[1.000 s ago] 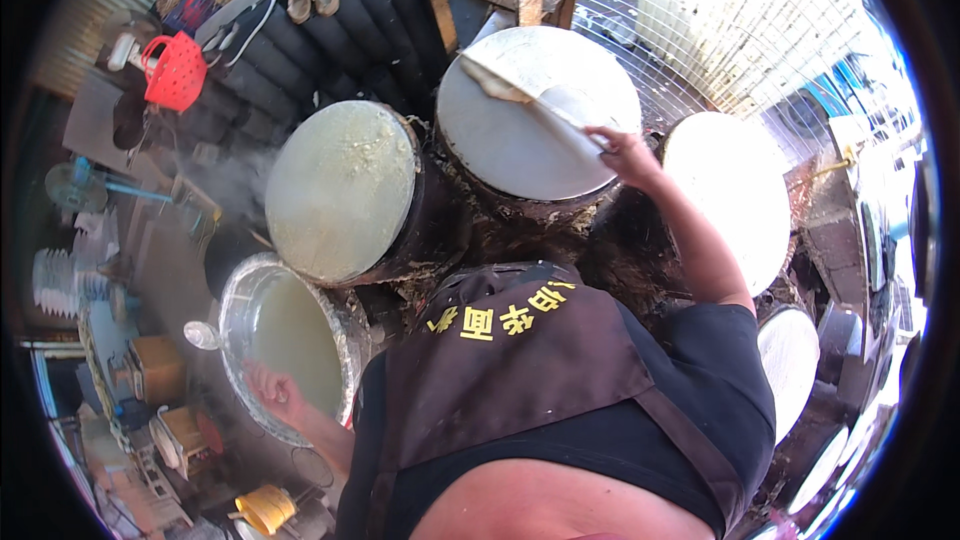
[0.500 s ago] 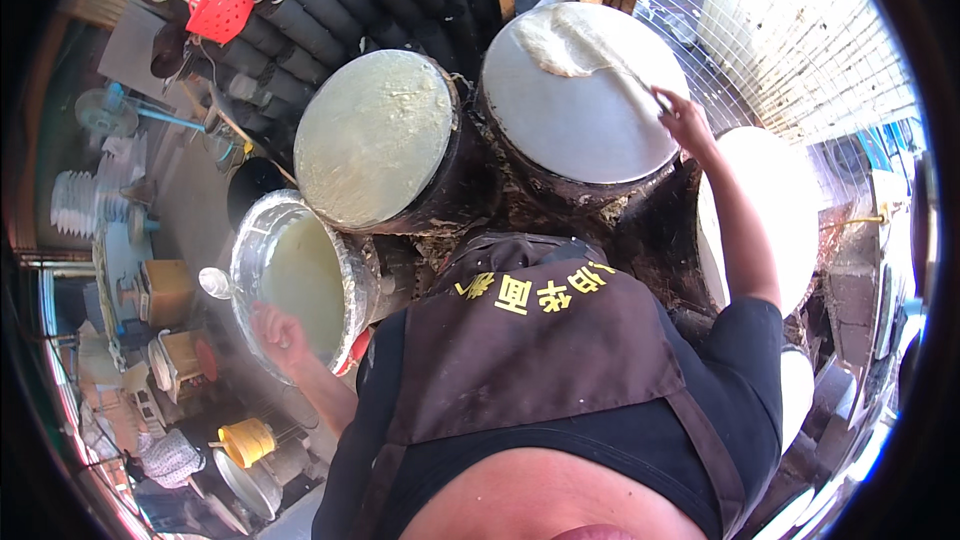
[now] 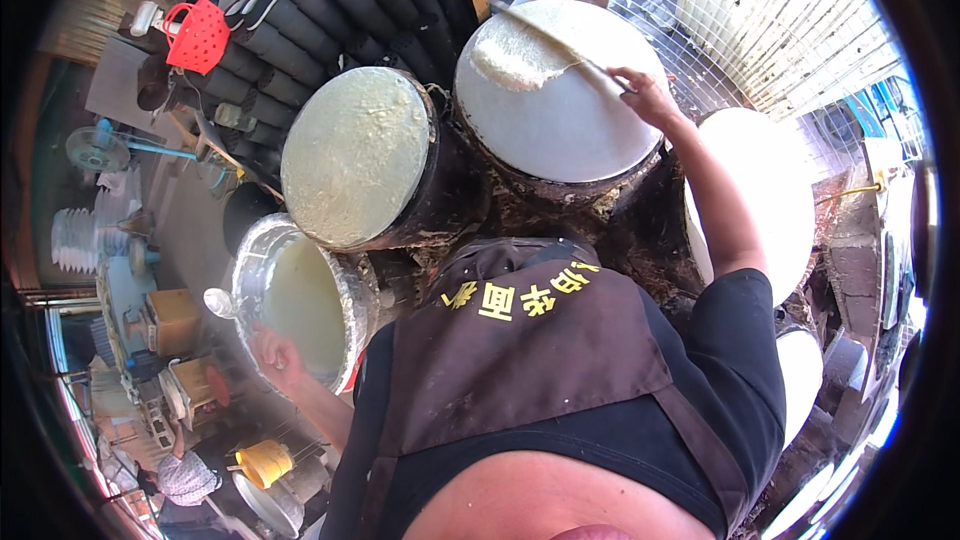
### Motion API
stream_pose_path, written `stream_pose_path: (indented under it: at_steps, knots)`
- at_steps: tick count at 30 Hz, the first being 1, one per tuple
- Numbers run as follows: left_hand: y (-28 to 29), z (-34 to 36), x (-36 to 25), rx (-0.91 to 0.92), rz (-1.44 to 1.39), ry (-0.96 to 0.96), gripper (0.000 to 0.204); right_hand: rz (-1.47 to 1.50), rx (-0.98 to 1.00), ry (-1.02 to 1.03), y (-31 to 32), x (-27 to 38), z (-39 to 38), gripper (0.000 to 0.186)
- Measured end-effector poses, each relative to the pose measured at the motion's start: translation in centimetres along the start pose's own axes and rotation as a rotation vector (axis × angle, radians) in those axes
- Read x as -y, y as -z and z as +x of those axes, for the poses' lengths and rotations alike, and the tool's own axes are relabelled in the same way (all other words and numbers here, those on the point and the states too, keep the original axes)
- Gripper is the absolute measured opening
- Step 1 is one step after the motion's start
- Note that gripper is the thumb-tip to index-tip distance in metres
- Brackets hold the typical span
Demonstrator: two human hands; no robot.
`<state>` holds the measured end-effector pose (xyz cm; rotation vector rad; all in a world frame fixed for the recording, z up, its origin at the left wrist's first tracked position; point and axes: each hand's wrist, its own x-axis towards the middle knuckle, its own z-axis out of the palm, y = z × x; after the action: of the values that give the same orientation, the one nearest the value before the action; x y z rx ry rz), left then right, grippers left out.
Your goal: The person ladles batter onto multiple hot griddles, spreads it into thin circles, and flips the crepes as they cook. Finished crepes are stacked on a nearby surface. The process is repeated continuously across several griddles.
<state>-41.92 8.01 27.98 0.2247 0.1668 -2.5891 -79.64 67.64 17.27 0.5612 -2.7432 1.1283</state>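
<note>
Batter patch now further across round grey griddle drum (image 3: 570,120); I'm gripping long flat spreader stick (image 3: 560,45) w/ right hand (image 3: 645,95), keeping strokes even, left hand (image 3: 275,355) clutching foil-wrapped batter pot (image 3: 255,280) rim.

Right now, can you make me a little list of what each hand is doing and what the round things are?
right hand: grips a long flat spreader over the far round griddle
spreader: pushes a patch of pale batter across that griddle
left hand: rests on the rim of a metal basin of pale batter
near griddle: fully coated in yellowish batter
clothing: dark brown apron over a black shirt
</note>
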Motion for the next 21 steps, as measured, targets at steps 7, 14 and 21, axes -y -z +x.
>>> stream_pose_path:
  at_steps: [7,14,21]
  knots:
    - [0.6,-1.0,0.6,0.040,0.028,-0.001,0.041,0.090,0.272,-0.007,1.1,0.3,-3.7,0.052]
    - [0.2,-1.2,0.8,0.045,0.027,0.011,0.042,0.047,0.237,0.095,0.3,0.3,-2.2,0.045]
    - [1.3,-2.5,0.1,0.091,0.080,0.008,0.045,-0.012,0.193,0.037,2.3,-0.6,-2.3,0.043]
